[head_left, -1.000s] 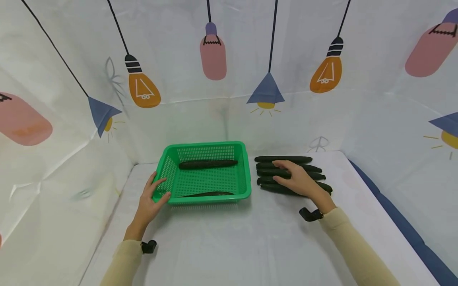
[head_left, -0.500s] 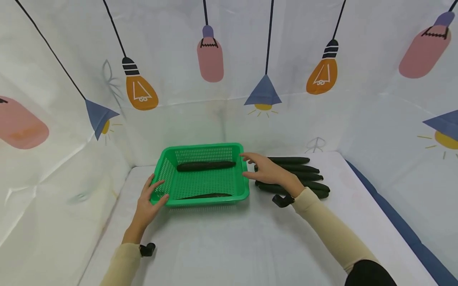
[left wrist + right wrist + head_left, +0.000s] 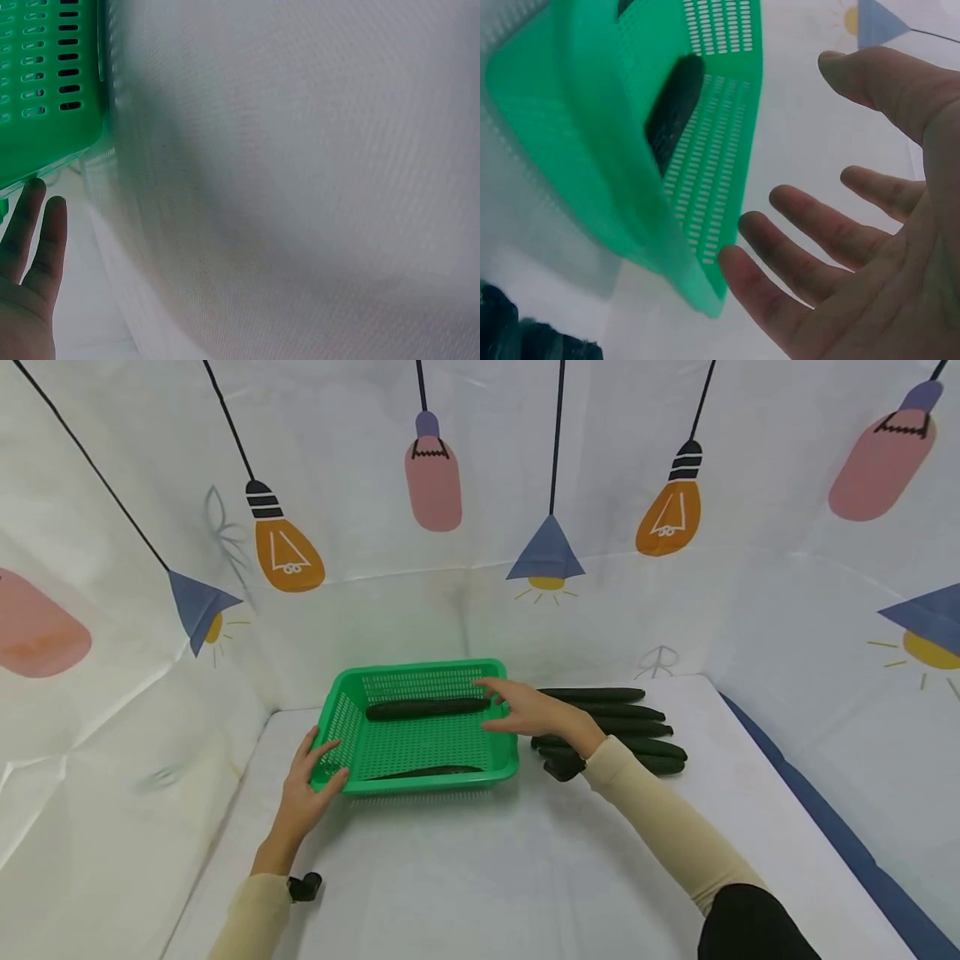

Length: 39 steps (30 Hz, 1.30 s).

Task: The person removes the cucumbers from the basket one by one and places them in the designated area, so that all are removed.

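A green plastic basket [image 3: 433,786] stands on the white tabletop. Inside it lie two dark green cucumbers, a rear cucumber [image 3: 420,710] and a front cucumber [image 3: 431,771] partly hidden by the near wall. My left hand [image 3: 300,795] is at the basket's front left corner, its fingers spread and touching the rim; the left wrist view shows two straight fingertips [image 3: 31,191] there. My right hand [image 3: 531,710] reaches over the basket's right end with nothing in it. In the right wrist view its thumb and fingers [image 3: 765,292] are spread apart beside the rim.
Right of the basket, several more cucumbers [image 3: 633,727] lie side by side on the tabletop [image 3: 480,877], partly behind my right forearm. A white sheet [image 3: 390,610] printed with lamps and bulbs hangs close behind and at both sides. Blue cloth [image 3: 817,810] borders the right edge.
My right hand has moved left from above the row of cucumbers to the basket's right end, still holding nothing. My left hand stays at the basket corner. The view shifts slightly.
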### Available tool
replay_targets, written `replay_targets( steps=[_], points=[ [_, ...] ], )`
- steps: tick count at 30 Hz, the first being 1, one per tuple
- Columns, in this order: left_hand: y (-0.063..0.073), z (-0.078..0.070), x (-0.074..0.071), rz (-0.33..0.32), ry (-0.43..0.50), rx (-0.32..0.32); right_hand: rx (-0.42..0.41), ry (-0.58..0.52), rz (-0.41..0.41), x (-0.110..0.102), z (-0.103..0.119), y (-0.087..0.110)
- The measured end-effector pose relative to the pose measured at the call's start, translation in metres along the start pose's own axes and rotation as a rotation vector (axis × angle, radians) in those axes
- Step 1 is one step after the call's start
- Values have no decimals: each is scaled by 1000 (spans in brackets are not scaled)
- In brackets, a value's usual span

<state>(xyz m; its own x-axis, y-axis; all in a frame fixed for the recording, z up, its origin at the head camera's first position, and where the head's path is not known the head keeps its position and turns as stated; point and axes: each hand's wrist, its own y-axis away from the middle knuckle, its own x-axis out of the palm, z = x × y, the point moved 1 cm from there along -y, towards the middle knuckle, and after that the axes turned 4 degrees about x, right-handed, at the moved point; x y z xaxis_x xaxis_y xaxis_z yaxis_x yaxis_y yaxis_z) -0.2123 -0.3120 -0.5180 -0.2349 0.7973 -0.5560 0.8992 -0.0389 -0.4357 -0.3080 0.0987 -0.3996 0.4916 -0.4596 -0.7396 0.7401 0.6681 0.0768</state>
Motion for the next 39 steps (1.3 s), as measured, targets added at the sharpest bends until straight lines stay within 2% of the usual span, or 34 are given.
replay_targets(
  steps=[14,23,31,39],
  points=[
    [1,0,-2,-9,2,1,39,-44,110,9,18,-48],
    [0,-3,-5,-14,22,1,33,-71,173,23,19,-80],
    [0,4,0,-4,22,-6,68,-110,195,39,15,-94],
    [-2,3,1,-6,19,-11,55,-136,222,58,14,-105]
  ],
)
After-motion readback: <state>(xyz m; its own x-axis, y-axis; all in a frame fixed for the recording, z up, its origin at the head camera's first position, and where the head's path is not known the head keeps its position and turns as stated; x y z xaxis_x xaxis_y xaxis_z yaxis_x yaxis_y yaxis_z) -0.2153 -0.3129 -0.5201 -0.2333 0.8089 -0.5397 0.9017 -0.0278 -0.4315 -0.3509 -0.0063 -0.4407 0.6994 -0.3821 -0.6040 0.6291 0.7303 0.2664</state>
